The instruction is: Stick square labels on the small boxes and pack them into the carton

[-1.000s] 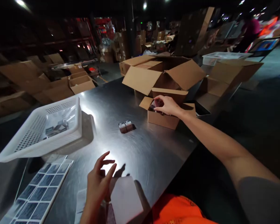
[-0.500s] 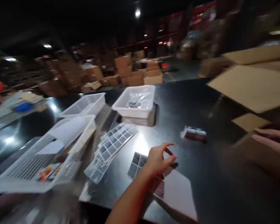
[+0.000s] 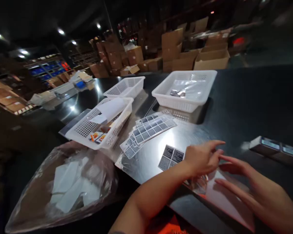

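Over the near right of the metal table, my left hand [image 3: 202, 157] hangs above a small box with a white flap [image 3: 228, 198]. Its index finger and thumb are stretched to the right, and nothing shows between them. My right hand [image 3: 254, 187] comes in from the right, thumb and fingers apart about the flap's upper edge; how firmly it touches is unclear. Clear plastic [image 3: 199, 184] shows at the box's left part, under my left hand. A card of dark squares [image 3: 169, 157] lies left of my left hand, partly covered by the forearm.
Fanned sheets of grey squares [image 3: 151, 128] lie mid-table. White baskets stand behind [image 3: 178, 105] and left [image 3: 119, 128]. A plastic-lined carton with white scraps [image 3: 74, 182] is at near left. A blurred dark packet [image 3: 271, 148] lies at right.
The view has swung left, so the lined carton shows fully. My right hand has come from the cardboard box at right to the white flap. My left hand remains over the small box.
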Available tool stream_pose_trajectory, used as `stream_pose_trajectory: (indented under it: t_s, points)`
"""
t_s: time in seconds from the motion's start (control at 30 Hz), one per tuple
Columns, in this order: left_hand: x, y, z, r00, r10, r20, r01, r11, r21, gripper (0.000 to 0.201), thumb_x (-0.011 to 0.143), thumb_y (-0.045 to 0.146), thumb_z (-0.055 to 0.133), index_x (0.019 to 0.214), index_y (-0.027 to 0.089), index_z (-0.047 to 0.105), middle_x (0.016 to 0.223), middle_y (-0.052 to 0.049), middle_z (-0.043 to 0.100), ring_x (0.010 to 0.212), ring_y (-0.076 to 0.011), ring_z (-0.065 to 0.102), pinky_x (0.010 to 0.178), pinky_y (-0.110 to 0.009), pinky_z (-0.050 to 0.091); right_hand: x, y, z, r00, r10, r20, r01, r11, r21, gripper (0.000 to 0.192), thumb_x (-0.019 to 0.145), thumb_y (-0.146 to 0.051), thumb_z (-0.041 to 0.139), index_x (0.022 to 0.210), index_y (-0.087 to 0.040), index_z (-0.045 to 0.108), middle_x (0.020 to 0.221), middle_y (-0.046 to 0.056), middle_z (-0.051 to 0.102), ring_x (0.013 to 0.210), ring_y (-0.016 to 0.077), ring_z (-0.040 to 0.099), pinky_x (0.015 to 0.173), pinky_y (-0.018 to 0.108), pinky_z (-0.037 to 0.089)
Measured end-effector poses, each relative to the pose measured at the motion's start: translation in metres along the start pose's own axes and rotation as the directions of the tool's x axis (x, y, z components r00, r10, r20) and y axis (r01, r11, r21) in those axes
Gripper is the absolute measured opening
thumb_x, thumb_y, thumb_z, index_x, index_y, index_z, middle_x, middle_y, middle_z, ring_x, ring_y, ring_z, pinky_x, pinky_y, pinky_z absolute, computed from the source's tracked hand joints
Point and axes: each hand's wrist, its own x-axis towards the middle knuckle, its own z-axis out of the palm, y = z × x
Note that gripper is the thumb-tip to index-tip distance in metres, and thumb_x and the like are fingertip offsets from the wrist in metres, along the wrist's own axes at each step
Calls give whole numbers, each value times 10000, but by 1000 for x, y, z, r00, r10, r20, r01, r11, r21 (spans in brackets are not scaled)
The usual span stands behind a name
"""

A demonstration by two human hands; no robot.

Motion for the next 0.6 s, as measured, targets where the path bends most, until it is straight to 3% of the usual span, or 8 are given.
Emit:
stream_pose_trajectory:
  t_s: [0.13,0.23,0.3,0.4,0.6]
  points:
    - [-2,2,-1,1000,-22,-22,23,999,41,351,1046,238,541,1377,222,656,1019,-31,798,865,-184,754,767,-259,529,-6,-2,15,963,266,-33,-250,936,246,363,775,-461,810,1116,-442,689,857,56,786,799,337,780,813,542,632]
    - [-7,2,0,994,-108,-35,110,993,52,354,1081,291,465,1330,183,690,818,-74,744,736,-239,707,682,-302,435,-9,-10,15,943,323,-79,-264,872,411,356,753,-422,850,1055,-316,695,857,65,766,793,301,757,829,522,617]
    - [-8,-2,1,984,-174,-38,177,982,70,363,1085,282,425,1200,145,741,660,-71,644,670,-255,653,647,-300,345,-9,-12,15,941,337,-43,-279,837,470,420,735,-456,864,1061,-249,701,831,48,749,772,257,739,803,458,621]
    - [-8,-8,3,964,-234,-124,258,934,247,348,1073,354,459,1106,177,758,564,-26,506,571,-220,528,628,-293,208,-11,-9,14,943,332,-18,-285,836,468,389,780,-416,818,1096,-207,729,854,29,744,799,201,726,816,378,603]
    - [-12,-8,5,988,-119,-101,144,944,295,434,1096,381,368,1167,179,745,610,-39,541,550,-190,472,620,-284,191,-13,-14,8,972,234,26,-226,897,381,326,786,-380,848,1075,-239,794,949,52,756,808,197,709,744,339,595]
